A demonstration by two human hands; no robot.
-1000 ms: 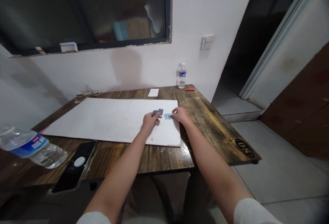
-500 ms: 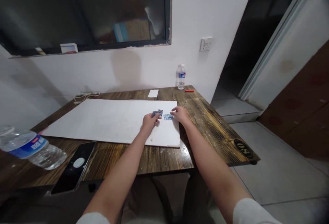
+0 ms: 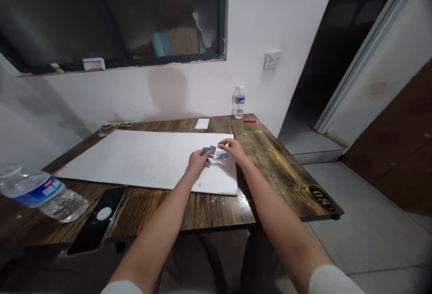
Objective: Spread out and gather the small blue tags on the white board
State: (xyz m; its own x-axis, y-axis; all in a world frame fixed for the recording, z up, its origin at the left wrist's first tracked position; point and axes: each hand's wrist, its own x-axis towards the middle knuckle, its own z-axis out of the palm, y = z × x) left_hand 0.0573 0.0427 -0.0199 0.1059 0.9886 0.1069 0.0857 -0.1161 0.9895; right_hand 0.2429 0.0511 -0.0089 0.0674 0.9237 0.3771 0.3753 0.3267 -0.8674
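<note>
Ahead, in the head view, a brown-grained wooden worktop [image 3: 276,172] stands against a white wall [image 3: 256,20] beside a dark-framed window [image 3: 221,20]. On a flat white board [image 3: 141,157] lie blue-and-white cards [image 3: 222,155]; the left hand [image 3: 198,161] grips small dark-blue patterned cards [image 3: 209,149]. Whether the right hand [image 3: 235,150], just above, grasps anything, I cannot tell.

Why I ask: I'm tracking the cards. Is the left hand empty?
No, the left hand holds small patterned cards over the white board.
</note>
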